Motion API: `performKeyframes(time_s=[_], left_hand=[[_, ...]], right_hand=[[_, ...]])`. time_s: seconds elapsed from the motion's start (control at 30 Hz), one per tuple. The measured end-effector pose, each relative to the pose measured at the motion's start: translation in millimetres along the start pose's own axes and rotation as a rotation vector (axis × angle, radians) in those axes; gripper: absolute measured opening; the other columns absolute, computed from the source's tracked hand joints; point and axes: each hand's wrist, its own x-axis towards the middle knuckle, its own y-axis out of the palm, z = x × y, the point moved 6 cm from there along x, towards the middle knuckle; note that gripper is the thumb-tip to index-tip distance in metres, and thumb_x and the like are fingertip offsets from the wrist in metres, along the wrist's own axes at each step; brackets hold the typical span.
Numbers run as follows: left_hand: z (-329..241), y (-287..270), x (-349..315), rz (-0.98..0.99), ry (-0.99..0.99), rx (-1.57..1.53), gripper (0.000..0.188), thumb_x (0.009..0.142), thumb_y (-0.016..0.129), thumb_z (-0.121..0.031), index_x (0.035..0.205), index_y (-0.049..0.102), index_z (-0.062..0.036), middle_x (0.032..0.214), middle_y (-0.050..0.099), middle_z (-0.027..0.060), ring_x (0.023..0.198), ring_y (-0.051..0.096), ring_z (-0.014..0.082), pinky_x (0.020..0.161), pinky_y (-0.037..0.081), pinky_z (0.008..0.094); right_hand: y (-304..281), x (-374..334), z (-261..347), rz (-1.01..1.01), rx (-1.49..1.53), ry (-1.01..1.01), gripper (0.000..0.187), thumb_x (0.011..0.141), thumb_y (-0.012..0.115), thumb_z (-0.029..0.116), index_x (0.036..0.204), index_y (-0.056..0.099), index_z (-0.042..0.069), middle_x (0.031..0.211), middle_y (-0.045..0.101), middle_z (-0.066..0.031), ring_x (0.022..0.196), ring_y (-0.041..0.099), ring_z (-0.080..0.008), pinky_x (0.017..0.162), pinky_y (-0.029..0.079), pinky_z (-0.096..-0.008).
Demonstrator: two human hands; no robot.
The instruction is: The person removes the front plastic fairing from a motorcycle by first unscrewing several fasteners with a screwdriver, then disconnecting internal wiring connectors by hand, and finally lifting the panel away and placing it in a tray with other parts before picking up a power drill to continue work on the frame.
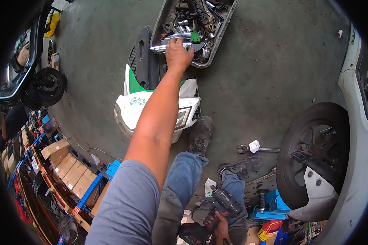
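My left hand (179,52) reaches forward to the near end of a grey tool tray (221,38), fingers curled over silver bar-shaped tools (159,48); their exact kind is partly hidden by the hand. Just beyond the fingers lies a green holder (195,36) with slim silver rods, probably hex keys. Wrenches, sockets and other metal tools fill the tray around it. Low by my right leg, my right hand (220,225) is closed around the grip of a black cordless impact wrench (227,201), its nose pointing up and left.
A white and green scooter panel (131,107) lies before my feet, partly under my left arm. To the right stand a scooter wheel (315,151) and body. A large wrench (268,150) rests on the floor beside it. Cardboard boxes (75,167) fill shelves at lower left.
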Motion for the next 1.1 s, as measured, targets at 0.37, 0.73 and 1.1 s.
performKeyframes(time_s=[0.37, 0.73, 1.1], left_hand=[[-61, 43, 17, 0.097, -0.398, 0.012, 0.056, 0.068, 0.075, -0.039, 0.117, 0.06, -0.0176, 0.134, 0.037, 0.0136, 0.127, 0.033, 0.0329, 0.101, 0.033, 0.046], [56, -11, 73, -0.306, -0.475, -0.571, 0.049, 0.066, 0.077, -0.014, 0.106, 0.054, 0.0004, 0.094, 0.065, 0.017, 0.087, 0.064, 0.03, 0.081, 0.048, 0.0371], [-4, 13, 61, 0.413, 0.279, 0.287, 0.067, 0.068, 0.071, -0.027, 0.13, 0.047, -0.02, 0.135, 0.044, 0.0092, 0.128, 0.038, 0.0319, 0.103, 0.034, 0.0508]], right_hand=[[19, -1, 2, -0.042, -0.004, 0.003, 0.02, 0.086, 0.055, 0.027, 0.073, 0.047, 0.014, 0.063, 0.038, 0.0012, 0.059, 0.038, -0.0143, 0.06, 0.032, -0.031], [26, -1, 6, -0.018, -0.017, 0.024, 0.02, 0.086, 0.054, 0.029, 0.076, 0.047, 0.013, 0.064, 0.038, 0.001, 0.061, 0.039, -0.0143, 0.061, 0.031, -0.0304], [27, -2, 14, -0.071, -0.014, 0.018, 0.021, 0.087, 0.055, 0.028, 0.073, 0.047, 0.013, 0.063, 0.042, 0.0001, 0.059, 0.041, -0.0158, 0.059, 0.033, -0.0317]])
